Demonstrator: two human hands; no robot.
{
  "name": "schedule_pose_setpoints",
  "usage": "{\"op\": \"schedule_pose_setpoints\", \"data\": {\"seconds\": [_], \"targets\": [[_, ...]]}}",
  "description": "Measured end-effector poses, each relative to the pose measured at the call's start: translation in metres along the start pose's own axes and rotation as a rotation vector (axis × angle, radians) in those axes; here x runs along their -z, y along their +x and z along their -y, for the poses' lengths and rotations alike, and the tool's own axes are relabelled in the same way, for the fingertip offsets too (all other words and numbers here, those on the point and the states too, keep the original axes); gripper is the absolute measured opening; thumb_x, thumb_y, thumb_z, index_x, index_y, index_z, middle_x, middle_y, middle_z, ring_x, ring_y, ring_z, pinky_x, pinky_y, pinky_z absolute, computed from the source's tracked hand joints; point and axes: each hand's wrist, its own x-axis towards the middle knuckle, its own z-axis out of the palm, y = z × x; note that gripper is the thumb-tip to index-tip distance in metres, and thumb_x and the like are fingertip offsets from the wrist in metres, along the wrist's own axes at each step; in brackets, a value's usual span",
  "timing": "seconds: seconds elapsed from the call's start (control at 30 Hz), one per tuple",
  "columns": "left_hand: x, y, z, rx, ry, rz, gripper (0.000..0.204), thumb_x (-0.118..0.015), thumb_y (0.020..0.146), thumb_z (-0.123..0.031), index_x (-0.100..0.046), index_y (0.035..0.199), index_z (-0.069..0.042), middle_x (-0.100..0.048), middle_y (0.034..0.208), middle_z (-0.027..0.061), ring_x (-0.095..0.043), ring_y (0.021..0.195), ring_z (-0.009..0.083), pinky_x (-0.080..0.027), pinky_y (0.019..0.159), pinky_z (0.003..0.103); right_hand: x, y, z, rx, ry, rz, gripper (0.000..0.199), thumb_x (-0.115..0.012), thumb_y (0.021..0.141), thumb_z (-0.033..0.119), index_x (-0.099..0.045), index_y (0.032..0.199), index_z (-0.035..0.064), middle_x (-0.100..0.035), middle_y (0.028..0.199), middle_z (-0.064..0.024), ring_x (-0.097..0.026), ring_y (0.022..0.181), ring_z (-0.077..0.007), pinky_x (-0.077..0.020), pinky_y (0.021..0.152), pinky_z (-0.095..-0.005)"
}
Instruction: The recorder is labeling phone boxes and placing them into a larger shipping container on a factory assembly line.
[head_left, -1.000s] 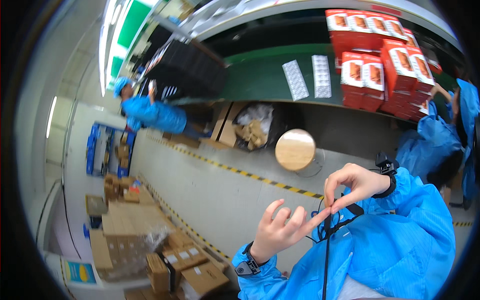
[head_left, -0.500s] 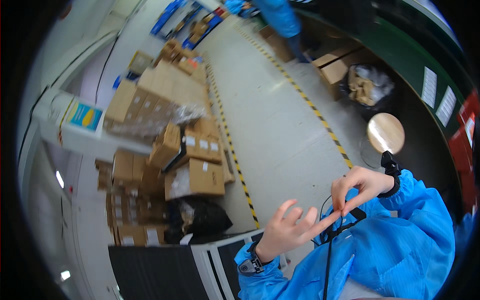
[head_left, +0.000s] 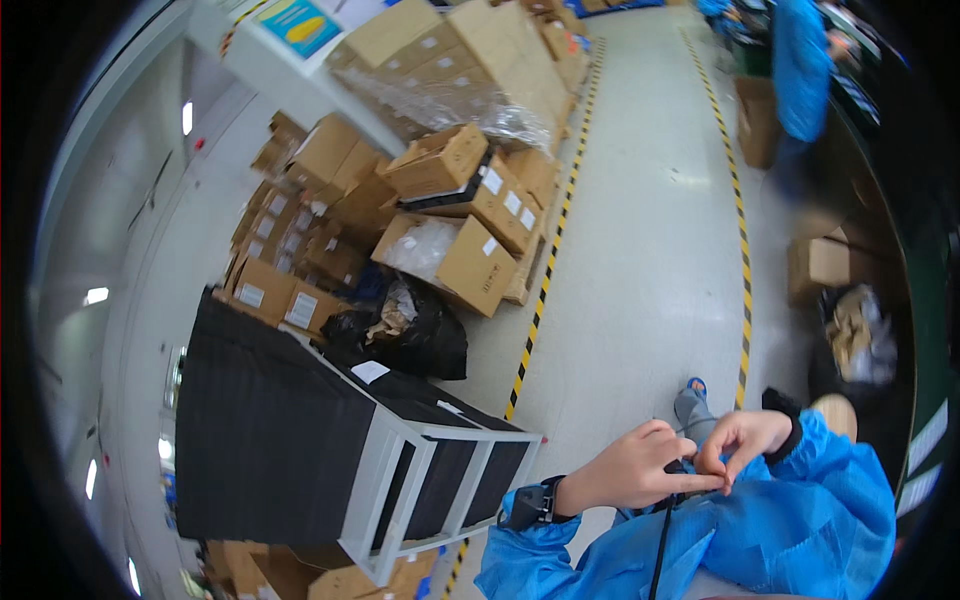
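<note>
In front of my blue-sleeved body, my two hands meet fingertip to fingertip. My left hand (head_left: pixel 628 470) has its index finger stretched toward the other hand, its remaining fingers bent around a dark spot that I cannot identify. My right hand (head_left: pixel 748 438) pinches thumb and fingers together at the tip of that left finger; whatever lies in the pinch is too small to name. A thin black cord (head_left: pixel 662 548) runs down from beneath the left hand across my jacket. Black bands circle both wrists, and the left one carries a dark device (head_left: pixel 532 505).
A grey-framed rack with black covering (head_left: pixel 290 430) stands left of me. Beyond it are a black rubbish bag (head_left: pixel 425 335) and stacked cartons (head_left: pixel 465 255). Striped tape (head_left: pixel 548 290) edges the aisle. At right are a round stool (head_left: pixel 835 415), another bag (head_left: pixel 860 340) and a person in blue (head_left: pixel 800 70).
The view has swung left, bringing more of the rack into sight. My left hand's spread fingers have curled in, while both hands stay together at the fingertips.
</note>
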Motion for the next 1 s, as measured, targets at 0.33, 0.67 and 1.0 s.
{"op": "schedule_pose_setpoints", "data": {"seconds": [0.33,0.67,1.0], "targets": [[0.003,0.156,0.254,-0.007,-0.126,0.102,0.049,-0.061,0.069,-0.004,-0.063,0.114,-0.024,-0.044,0.088,0.0037,-0.046,0.075,0.0194,-0.041,0.072,0.031,0.227,-0.065,0.108,0.102,0.189,-0.37,0.01,-0.062,0.084,0.006,-0.054,0.085,0.0,-0.062,0.085,-0.008,-0.061,0.08,-0.0143,-0.0483,0.073,-0.0263],[0.073,0.249,0.497,0.333,-0.124,0.076,0.047,-0.062,0.076,-0.006,-0.058,0.121,-0.016,-0.047,0.092,0.0059,-0.045,0.067,0.0188,-0.041,0.064,0.031,0.493,-0.027,0.25,0.287,-0.168,-0.626,0.009,-0.067,0.08,0.002,-0.064,0.088,-0.0005,-0.065,0.087,-0.0086,-0.061,0.081,-0.0142,-0.0483,0.075,-0.0259],[0.161,0.344,0.803,0.281,-0.086,0.035,0.048,-0.061,0.077,-0.005,-0.055,0.123,-0.016,-0.049,0.094,0.0068,-0.051,0.072,0.0206,-0.043,0.066,0.032,0.772,0.036,0.396,0.249,-0.09,-0.79,0.009,-0.066,0.081,0.003,-0.058,0.086,0.0016,-0.064,0.082,-0.006,-0.061,0.079,-0.0133,-0.0484,0.074,-0.0261]]}}
